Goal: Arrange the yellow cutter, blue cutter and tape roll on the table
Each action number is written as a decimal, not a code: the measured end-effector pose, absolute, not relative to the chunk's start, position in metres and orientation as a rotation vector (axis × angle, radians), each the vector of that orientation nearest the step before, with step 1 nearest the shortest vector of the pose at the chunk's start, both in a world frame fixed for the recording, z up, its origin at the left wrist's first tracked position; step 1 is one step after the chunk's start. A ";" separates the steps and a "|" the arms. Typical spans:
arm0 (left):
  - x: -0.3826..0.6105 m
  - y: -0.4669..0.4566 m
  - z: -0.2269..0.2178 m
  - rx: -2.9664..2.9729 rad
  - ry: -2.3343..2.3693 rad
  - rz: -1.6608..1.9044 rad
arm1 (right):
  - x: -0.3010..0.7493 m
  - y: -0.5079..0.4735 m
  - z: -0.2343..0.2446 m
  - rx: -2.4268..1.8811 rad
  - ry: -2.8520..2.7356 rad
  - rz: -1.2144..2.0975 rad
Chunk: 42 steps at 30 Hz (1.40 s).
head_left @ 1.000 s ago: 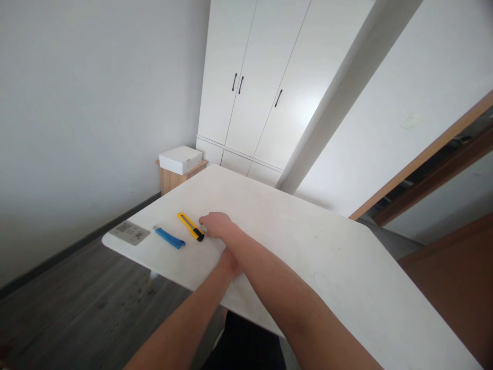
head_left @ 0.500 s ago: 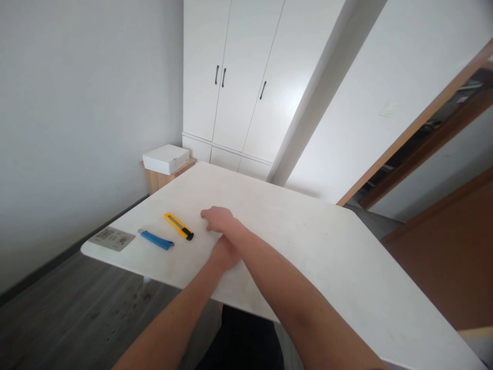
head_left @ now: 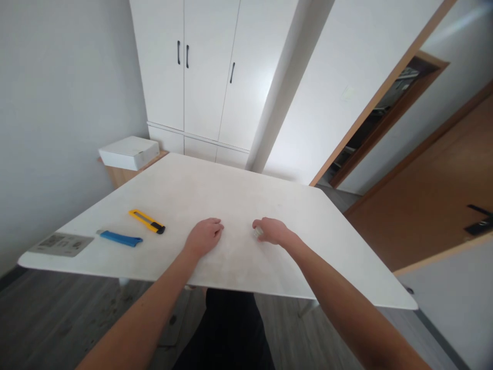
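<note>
My right hand [head_left: 271, 230] is closed around a small, clear, whitish object [head_left: 258, 233], held at or just above the tabletop; its exact kind cannot be made out. To the left, my left hand [head_left: 204, 236] rests on the white table [head_left: 231, 198] with its fingers curled in and nothing visible in them. Farther left lies a yellow utility knife [head_left: 147, 221] with a black end. Beside it, nearer the front edge, is a blue utility knife [head_left: 121, 238]. Neither hand touches the knives.
A printed label [head_left: 61, 244] is at the table's left corner. Beyond the table, a white box [head_left: 129, 151] sits on a wooden stand. White cabinets [head_left: 204, 67] stand behind, and a brown door [head_left: 427, 216] is at the right.
My right hand, which crossed over the left near the yellow knife, has moved right with the small clear object. The arms are uncrossed now, and the view has turned right.
</note>
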State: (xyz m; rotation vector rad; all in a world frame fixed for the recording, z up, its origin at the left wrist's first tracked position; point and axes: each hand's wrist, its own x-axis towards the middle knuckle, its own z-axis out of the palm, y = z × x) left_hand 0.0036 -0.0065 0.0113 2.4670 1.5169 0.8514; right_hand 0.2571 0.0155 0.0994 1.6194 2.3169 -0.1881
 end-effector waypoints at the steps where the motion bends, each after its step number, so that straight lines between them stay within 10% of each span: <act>1: 0.003 -0.006 0.011 2.461 1.517 0.854 | 0.257 0.013 0.098 1.603 2.331 -0.195; 42: -0.001 -0.003 0.006 2.507 1.580 0.748 | 0.358 -0.042 0.012 2.298 2.657 0.035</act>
